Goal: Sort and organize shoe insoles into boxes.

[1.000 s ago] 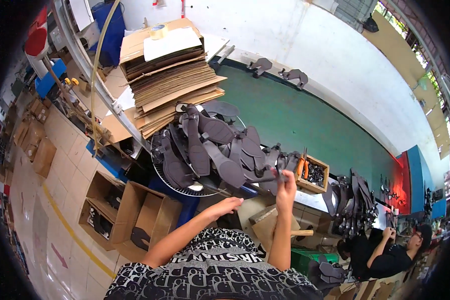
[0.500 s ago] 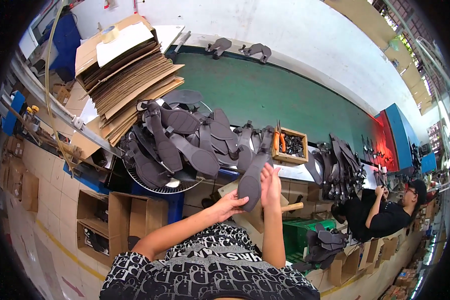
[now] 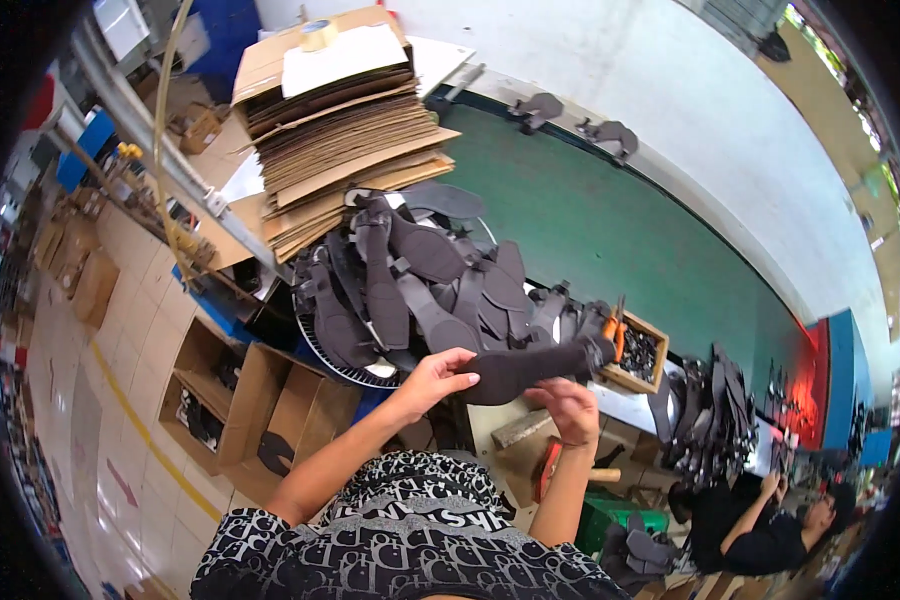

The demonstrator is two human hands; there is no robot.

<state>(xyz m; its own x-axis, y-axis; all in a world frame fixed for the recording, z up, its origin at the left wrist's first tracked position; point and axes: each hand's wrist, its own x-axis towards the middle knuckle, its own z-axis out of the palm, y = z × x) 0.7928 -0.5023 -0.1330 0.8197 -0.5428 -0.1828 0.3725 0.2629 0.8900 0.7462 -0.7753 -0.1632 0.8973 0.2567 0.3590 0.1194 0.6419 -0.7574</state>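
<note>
A dark grey sandal lies almost level in front of me, its sole facing up. My left hand pinches its rounded toe end, thumb on top. Beside the sandal's near edge is my right hand, fingers bent and apart; whether they touch the sandal I cannot tell. Past the sandal's strapped heel end stand orange-handled pliers in a wooden box of small dark parts. Left of it, similar sandals are heaped in a round wire basket.
Stacked cardboard sheets with a tape roll on top rise behind the basket. A green work surface runs along the wall. More sandals lie to the right, near a co-worker. Open cartons and a wooden-handled tool are lower down.
The sandal has swung from nearly upright to nearly level, its heel end now pointing right. My right hand has gone from flat and raised to bent fingers. The view has shifted leftward.
</note>
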